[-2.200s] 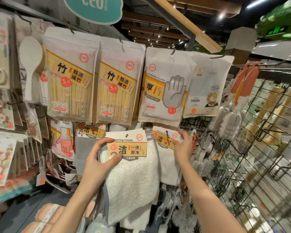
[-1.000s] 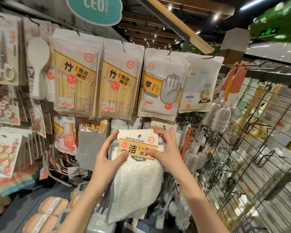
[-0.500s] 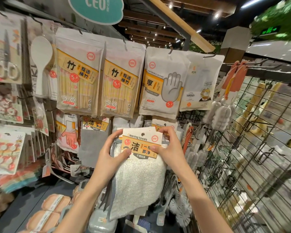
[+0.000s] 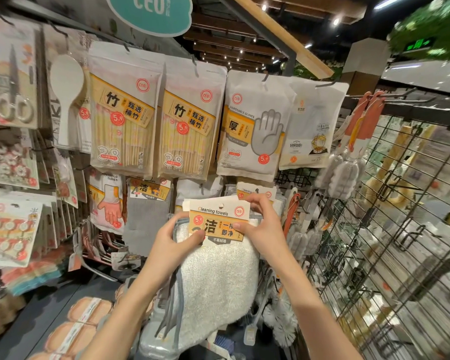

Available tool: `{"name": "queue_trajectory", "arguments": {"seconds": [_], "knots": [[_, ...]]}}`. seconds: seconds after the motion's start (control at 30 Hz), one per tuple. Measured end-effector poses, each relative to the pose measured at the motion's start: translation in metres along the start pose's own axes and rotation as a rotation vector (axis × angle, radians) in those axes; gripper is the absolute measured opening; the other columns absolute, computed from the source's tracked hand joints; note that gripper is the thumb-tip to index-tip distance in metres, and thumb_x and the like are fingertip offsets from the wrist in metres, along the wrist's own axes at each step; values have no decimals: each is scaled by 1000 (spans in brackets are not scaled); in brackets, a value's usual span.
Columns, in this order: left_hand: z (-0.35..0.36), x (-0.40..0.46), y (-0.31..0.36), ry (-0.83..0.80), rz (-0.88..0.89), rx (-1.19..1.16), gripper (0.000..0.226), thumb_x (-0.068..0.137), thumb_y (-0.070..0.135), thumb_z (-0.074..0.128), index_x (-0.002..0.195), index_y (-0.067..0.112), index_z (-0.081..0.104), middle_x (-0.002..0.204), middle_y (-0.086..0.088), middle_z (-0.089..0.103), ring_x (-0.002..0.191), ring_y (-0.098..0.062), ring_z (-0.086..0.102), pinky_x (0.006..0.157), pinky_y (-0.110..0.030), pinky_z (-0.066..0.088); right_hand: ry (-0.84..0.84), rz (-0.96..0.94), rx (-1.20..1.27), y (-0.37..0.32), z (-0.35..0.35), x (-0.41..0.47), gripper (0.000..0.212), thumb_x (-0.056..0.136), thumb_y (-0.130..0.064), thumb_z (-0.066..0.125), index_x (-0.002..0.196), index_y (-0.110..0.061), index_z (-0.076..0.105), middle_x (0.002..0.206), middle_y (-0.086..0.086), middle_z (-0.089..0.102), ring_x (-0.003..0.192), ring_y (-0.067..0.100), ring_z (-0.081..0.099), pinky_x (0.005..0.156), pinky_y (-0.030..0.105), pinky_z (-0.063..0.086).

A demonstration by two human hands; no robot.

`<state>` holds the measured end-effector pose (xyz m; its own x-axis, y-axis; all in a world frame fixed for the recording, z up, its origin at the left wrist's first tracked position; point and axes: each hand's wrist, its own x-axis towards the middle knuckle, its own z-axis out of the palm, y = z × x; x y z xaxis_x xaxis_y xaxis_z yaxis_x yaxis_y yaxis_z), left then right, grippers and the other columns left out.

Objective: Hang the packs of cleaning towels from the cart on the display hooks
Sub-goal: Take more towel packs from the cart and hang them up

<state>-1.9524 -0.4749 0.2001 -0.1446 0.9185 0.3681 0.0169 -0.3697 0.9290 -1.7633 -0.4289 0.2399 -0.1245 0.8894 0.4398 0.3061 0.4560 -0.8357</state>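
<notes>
Both my hands hold a pack of cleaning towels [image 4: 218, 268] up at the display.

My left hand [image 4: 174, 240] grasps its left edge, thumb on the card header [image 4: 218, 216]; my right hand [image 4: 264, 227] pinches the header's right edge. Just behind my right fingers hangs another towel pack [image 4: 255, 192]. Glove packs [image 4: 252, 126] crowd above; a wire grid [image 4: 390, 229] closes my right.

Both hands [image 4: 172, 240] [image 4: 264, 227] grip towel pack [image 4: 218, 276] (card header) below glove bags [image 4: 252, 126].

Both arms reach forward, the left hand [image 4: 174, 237] and right hand [image 4: 264, 224] raised close together, fingers curled.
</notes>
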Motion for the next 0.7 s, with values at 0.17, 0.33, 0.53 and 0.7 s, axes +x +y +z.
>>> {"name": "queue_trajectory", "arguments": {"seconds": [0.17, 0.33, 0.53, 0.7], "knots": [[2, -1, -4, 54, -19, -47, 34, 83, 10, 72, 88, 44, 68, 97, 8, 73, 88, -8, 68, 68, -20, 53, 29, -7, -73, 0, 3, -2, 50, 72, -3, 76, 114, -24, 57, 115, -8, 59, 108, -2, 49, 91, 14, 40], [1, 4, -1, 106, -25, -74, 30, 81, 9, 74, 88, 37, 69, 92, 12, 74, 80, -1, 68, 60, -12, 50, 41, 1, -105, -1, 4, -7, 54, 73, -10, 77, 116, -33, 54, 117, -6, 52, 109, 7, 44, 89, 2, 31], [3, 5, -2, 125, -49, -118, 27, 79, 8, 76, 93, 30, 68, 92, 10, 74, 77, -2, 68, 58, -12, 50, -13, 7, -40, -3, 3, -6, 53, 74, -2, 75, 118, -22, 53, 117, -7, 58, 105, 9, 52, 86, 12, 41], [4, 6, -5, 126, -67, -111, 25, 78, 14, 77, 94, 31, 68, 95, 7, 74, 77, -5, 70, 58, -12, 50, -28, 51, 45, 2, -1, -4, 47, 74, 0, 75, 105, -27, 52, 108, -4, 63, 103, 17, 58, 84, 35, 53]]}}
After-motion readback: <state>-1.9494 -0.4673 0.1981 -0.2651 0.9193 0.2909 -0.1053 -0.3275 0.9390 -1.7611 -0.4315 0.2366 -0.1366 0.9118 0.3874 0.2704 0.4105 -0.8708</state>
